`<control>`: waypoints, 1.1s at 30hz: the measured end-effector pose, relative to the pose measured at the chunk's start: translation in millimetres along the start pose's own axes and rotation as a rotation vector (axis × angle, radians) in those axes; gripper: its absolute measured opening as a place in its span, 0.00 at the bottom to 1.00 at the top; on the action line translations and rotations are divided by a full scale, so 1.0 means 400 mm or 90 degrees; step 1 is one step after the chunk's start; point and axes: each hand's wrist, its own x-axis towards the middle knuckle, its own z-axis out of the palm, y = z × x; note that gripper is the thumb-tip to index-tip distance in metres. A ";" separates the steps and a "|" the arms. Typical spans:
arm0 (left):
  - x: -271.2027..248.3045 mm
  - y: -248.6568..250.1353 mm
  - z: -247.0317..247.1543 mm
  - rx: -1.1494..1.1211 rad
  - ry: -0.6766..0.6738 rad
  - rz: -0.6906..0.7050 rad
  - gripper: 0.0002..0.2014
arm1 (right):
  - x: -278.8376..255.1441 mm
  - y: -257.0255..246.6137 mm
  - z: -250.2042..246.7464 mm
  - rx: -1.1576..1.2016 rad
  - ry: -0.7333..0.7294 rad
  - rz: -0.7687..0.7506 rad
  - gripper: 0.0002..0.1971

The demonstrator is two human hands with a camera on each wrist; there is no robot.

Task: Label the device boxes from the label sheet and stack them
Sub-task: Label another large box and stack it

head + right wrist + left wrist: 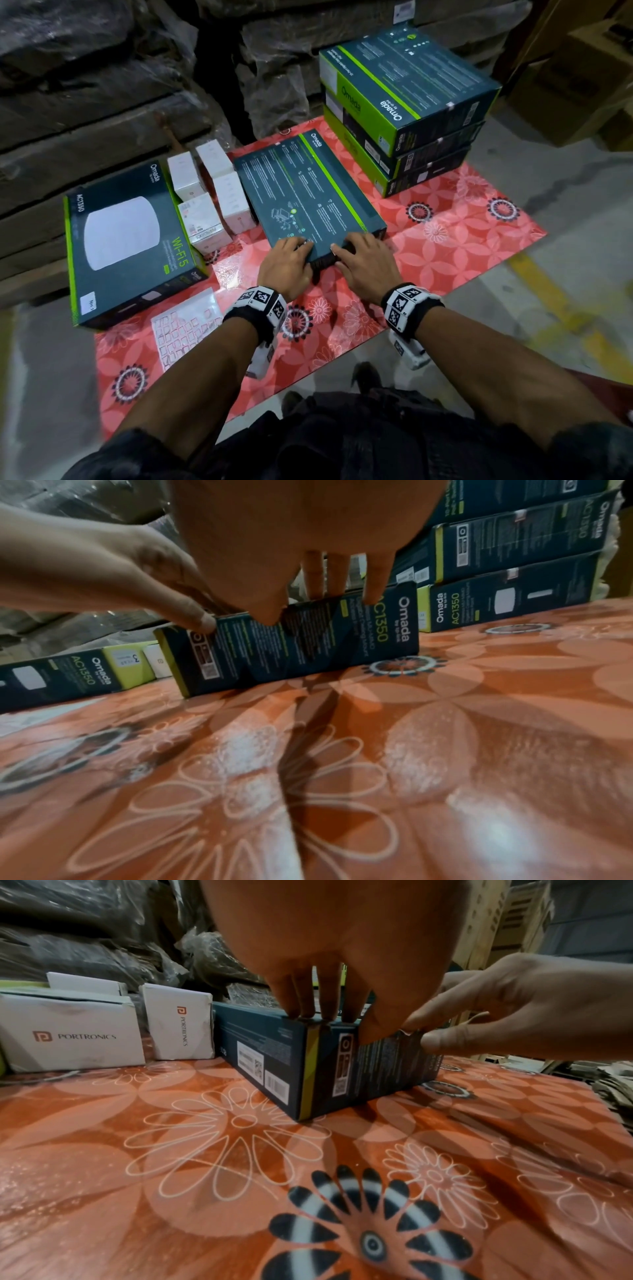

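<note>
On the red flowered mat (455, 240), mid-scene, a dark teal box (305, 192) lies flat, back panel up, green stripe down its right side, "Omada" printed at the far end. Near edge reads "Omada AC1350" in the right wrist view.

Left hand (286, 263): fingers on the top at the near left corner, thumb down on the near side face, so it grips the box edge. Right hand (363, 262): same hold at the near right part of that edge, fingers over the top, thumb on the side face. Barcode and QR stickers show on the box's left side in the left wrist view.

Far right: stack of three boxes (404, 113), same teal and green, "Omada" on top and sides, "AC1350" on the ends.

Left: another box (126, 240) face up, white oval device picture, "Omada", "AC1350", "Wi-Fi 5", and a small white sticker (87, 303) at its near left corner; writing on it too small to read.

Between that box and the held one: four small white boxes (214, 198), marked "PORTRONICS".

Near left on the mat: label sheet (186, 325), white, grid of small squares, just beside the left wrist.
</note>
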 end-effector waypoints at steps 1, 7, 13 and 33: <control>0.001 0.001 -0.001 0.003 -0.002 -0.005 0.21 | 0.000 -0.005 0.000 -0.005 -0.007 0.007 0.17; 0.004 0.001 -0.003 0.007 -0.003 -0.013 0.22 | 0.009 0.004 -0.010 0.015 -0.013 0.004 0.17; 0.001 0.001 -0.002 0.015 -0.009 -0.020 0.22 | 0.005 -0.019 -0.004 -0.004 -0.030 0.046 0.17; 0.020 -0.013 0.015 -0.032 -0.114 -0.190 0.36 | 0.147 0.025 -0.060 0.202 -0.268 0.383 0.56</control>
